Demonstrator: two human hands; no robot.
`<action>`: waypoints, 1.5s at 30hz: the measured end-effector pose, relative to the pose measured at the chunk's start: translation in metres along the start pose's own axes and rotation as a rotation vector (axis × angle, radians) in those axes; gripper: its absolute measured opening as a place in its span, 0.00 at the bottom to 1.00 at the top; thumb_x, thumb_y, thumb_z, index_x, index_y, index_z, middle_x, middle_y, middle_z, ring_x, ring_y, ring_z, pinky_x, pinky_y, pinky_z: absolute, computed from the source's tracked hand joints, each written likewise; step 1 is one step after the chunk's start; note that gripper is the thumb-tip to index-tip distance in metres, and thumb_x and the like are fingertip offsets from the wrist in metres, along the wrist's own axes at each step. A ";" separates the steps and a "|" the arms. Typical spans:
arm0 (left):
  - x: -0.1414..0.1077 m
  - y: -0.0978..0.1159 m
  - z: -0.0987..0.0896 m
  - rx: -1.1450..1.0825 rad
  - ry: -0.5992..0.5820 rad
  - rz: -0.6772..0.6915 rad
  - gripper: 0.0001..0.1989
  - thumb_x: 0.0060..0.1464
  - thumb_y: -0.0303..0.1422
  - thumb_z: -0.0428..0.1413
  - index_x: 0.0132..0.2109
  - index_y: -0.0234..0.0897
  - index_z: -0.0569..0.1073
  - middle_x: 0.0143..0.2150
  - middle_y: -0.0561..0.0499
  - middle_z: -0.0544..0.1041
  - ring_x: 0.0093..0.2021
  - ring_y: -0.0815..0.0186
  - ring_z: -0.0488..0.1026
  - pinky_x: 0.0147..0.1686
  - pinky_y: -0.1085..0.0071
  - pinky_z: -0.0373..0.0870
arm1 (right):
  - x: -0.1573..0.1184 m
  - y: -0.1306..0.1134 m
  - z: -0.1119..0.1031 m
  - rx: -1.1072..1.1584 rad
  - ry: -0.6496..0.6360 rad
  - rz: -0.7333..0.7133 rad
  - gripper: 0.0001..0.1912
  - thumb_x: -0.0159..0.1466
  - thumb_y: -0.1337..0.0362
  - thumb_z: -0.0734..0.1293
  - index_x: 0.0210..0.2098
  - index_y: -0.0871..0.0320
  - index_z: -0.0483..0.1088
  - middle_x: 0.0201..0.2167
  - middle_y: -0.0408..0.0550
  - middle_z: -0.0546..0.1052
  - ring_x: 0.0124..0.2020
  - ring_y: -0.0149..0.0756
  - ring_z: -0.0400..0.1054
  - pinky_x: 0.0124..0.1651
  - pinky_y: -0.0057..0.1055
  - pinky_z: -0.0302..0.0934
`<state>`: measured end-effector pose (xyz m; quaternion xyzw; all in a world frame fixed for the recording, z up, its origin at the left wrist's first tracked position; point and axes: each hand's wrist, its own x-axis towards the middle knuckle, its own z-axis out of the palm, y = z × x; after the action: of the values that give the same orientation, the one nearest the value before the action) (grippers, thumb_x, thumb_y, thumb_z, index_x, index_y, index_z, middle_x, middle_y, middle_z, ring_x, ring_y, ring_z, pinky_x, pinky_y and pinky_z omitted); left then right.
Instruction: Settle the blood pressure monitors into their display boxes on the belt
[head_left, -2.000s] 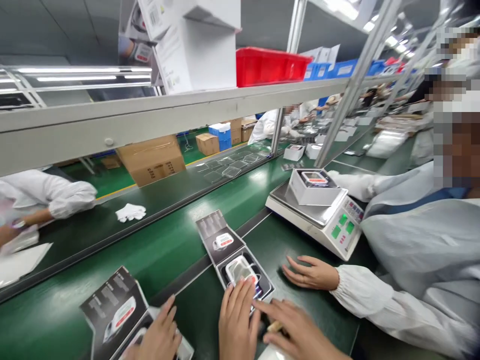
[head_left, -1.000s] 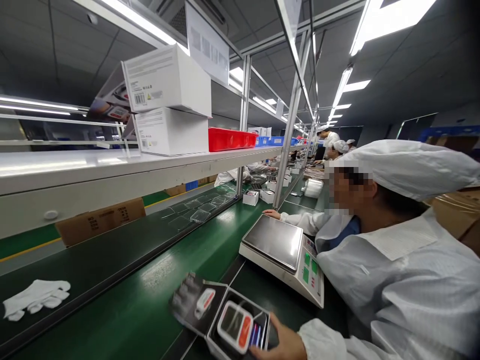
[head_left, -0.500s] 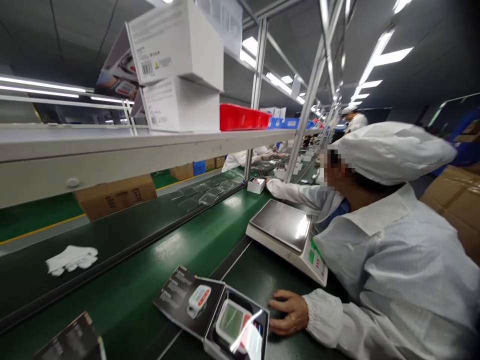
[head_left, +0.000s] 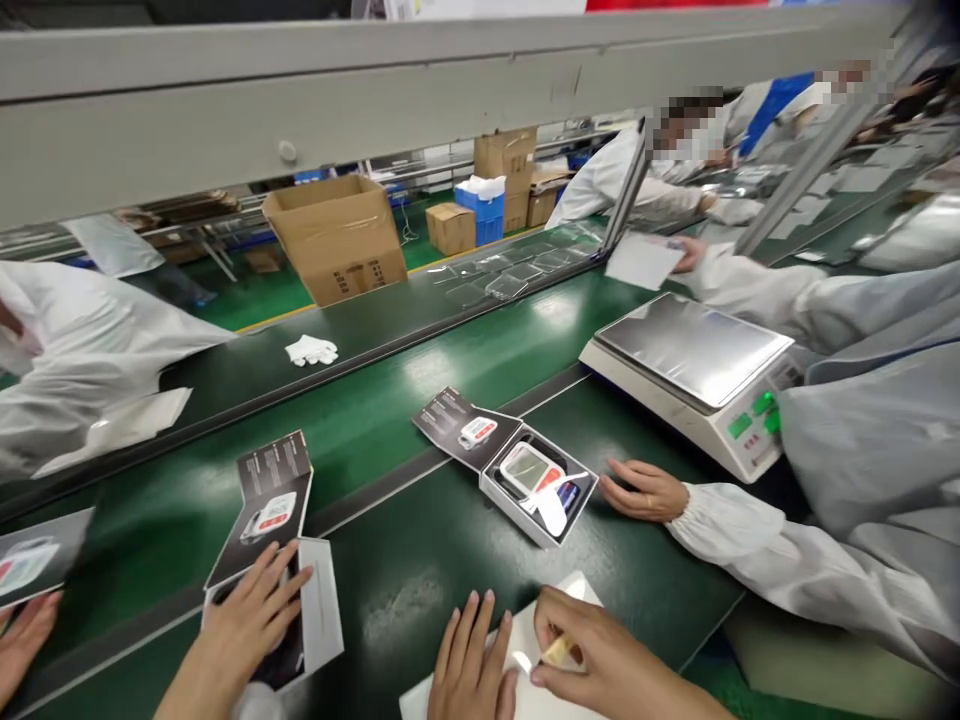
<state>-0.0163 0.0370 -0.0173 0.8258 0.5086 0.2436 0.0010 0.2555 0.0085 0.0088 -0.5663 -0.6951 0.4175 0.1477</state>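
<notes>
My left hand (head_left: 471, 665) lies with its fingers stretched out on a white, partly glossy flat thing (head_left: 577, 592) at the bottom edge; I cannot tell whether it is a box or a sheet. Over the same white thing, my right hand (head_left: 600, 650) is closed in a pinch on a small yellowish piece (head_left: 561, 652), whose kind is unclear. Beyond my hands stands an open box (head_left: 517, 520) with a blood pressure monitor (head_left: 531, 468) in it. Its printed lid is folded back. A co-worker's hand (head_left: 646, 492) rests at its right side.
A weighing scale (head_left: 686, 345) stands at right. Another person's hand (head_left: 251, 615) is on a second open box (head_left: 322, 605) at left. White gloves (head_left: 311, 350) and clear plastic pieces (head_left: 510, 280) lie beyond the green belt. A shelf beam (head_left: 450, 90) crosses above.
The view has swung down and to the right. My hands and the left co-worker's hands have come into view. The white box by the right co-worker's far hand now appears tilted.
</notes>
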 end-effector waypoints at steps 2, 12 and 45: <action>-0.018 0.038 0.017 -0.013 -0.048 0.154 0.20 0.68 0.34 0.47 0.62 0.39 0.73 0.61 0.45 0.78 0.62 0.64 0.75 0.56 0.61 0.78 | -0.010 0.004 -0.014 0.097 0.044 -0.091 0.13 0.64 0.59 0.73 0.34 0.53 0.64 0.35 0.40 0.73 0.37 0.35 0.70 0.40 0.29 0.60; 0.085 0.117 0.037 -0.215 -0.003 0.146 0.36 0.67 0.48 0.53 0.73 0.36 0.54 0.71 0.41 0.67 0.73 0.54 0.62 0.67 0.50 0.70 | -0.010 0.067 -0.105 -0.119 0.545 -0.209 0.13 0.70 0.50 0.69 0.37 0.51 0.68 0.33 0.43 0.76 0.41 0.43 0.74 0.52 0.40 0.67; 0.022 -0.001 -0.038 0.159 0.103 0.085 0.26 0.64 0.26 0.57 0.67 0.40 0.66 0.70 0.42 0.69 0.74 0.54 0.59 0.70 0.50 0.64 | -0.025 0.042 -0.024 -0.143 0.172 -0.092 0.05 0.70 0.57 0.65 0.38 0.49 0.67 0.35 0.41 0.76 0.32 0.38 0.75 0.33 0.31 0.66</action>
<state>-0.0246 0.0460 0.0251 0.8305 0.4901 0.2444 -0.1014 0.3075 -0.0040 -0.0015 -0.5766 -0.7332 0.3094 0.1849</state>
